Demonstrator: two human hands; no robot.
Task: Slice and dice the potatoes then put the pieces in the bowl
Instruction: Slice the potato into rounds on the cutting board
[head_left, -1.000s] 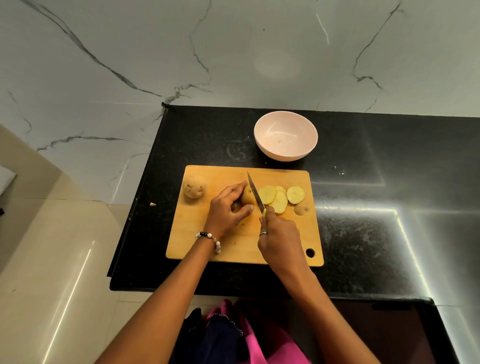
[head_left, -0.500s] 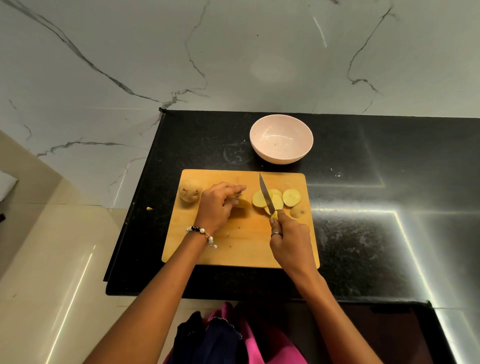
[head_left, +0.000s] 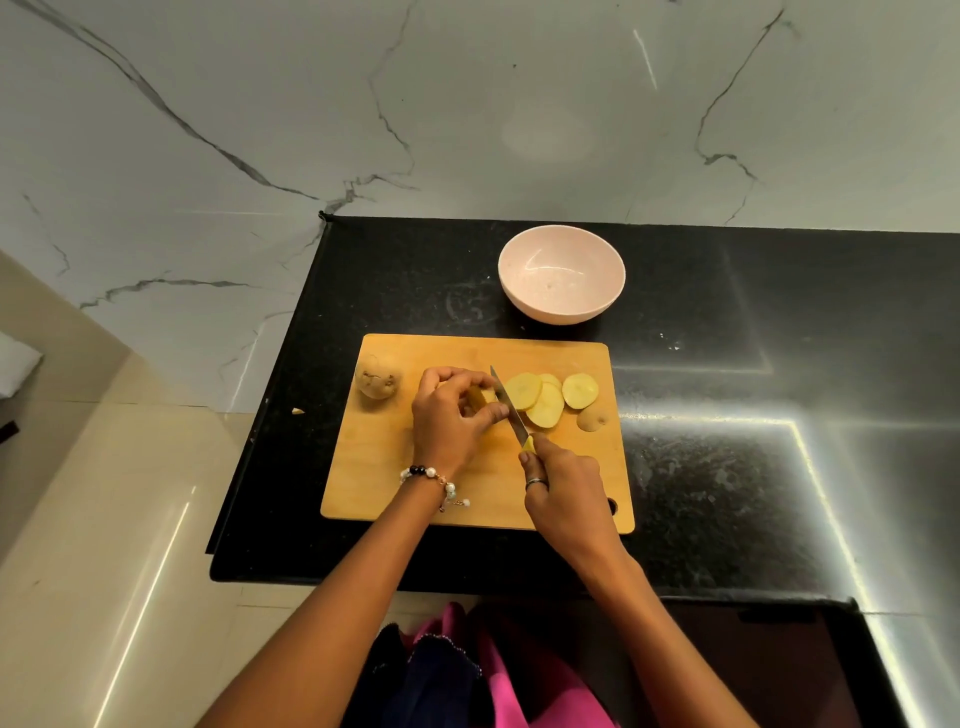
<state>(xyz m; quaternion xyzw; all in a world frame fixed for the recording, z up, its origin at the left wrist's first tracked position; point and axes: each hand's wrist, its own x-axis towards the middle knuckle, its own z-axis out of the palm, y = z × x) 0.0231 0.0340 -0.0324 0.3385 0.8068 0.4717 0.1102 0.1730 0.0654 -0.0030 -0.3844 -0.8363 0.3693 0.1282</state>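
Note:
On the wooden cutting board (head_left: 395, 478) my left hand (head_left: 451, 415) pinches the rest of a potato (head_left: 478, 397), mostly hidden under my fingers. My right hand (head_left: 563, 491) grips the yellow handle of a knife (head_left: 506, 405), whose blade stands against the potato's cut face. Several round yellow slices (head_left: 543, 400) lie overlapping just right of the blade, with a skin-side end piece (head_left: 592, 418) beyond them. A whole unpeeled potato (head_left: 377, 383) rests at the board's left end. The pale pink bowl (head_left: 561, 273) stands behind the board, with nothing in it.
The board lies on a black stone counter (head_left: 727, 389) against a white marbled wall. A small potato scrap (head_left: 297, 411) lies past the counter's left edge. The counter's front edge runs just below the board. Pink and dark cloth (head_left: 467, 670) shows below.
The knife went right over the slices half a second ago, then came back left against the potato. My left hand has re-gripped the potato piece. The view shifted slightly.

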